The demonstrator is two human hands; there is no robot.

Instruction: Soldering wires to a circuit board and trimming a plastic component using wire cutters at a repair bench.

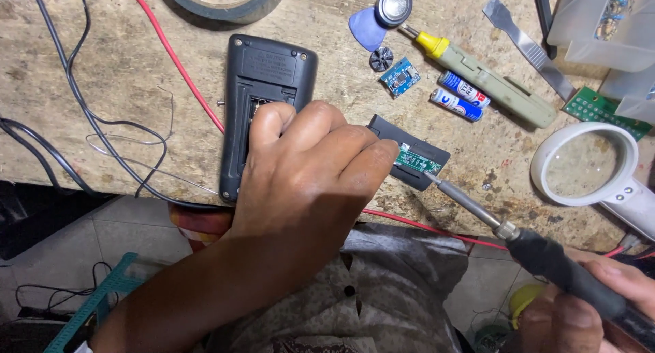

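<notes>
The left hand [307, 168] lies across the middle of the bench [116, 73], fingers curled down and pressed together, the fingertips pinning a small green circuit board [417, 162] against a black cover plate [409, 151] that lies flat on the wood. Under the heel of that hand sits a black handheld device [263, 87], face down, its back compartment open, partly hidden by the knuckles.

Down at the near right, the right hand [600, 298] is wrapped tight around the dark handle of a soldering iron [518, 237]. The metal shaft angles up and to the left, and the tip meets the right edge of the green circuit board, just beside the left fingertips.

Farther back, two blue-and-white batteries [460, 97] lie side by side, touching a beige screwdriver-shaped tool [491, 80] with a yellow collar. To their left rests a small blue module [400, 76], with a coin cell [394, 5] and blue picks [367, 26] beyond it. A metal spudger [529, 47] lies at the far right, near clear plastic boxes [600, 22]. A white-rimmed magnifier [585, 163] sits at the right edge, well apart from the board. A red wire [174, 59] runs diagonally past the device, black wires [82, 107] loop at the left, and a roll of tape [225, 1] sits at the far edge.
</notes>
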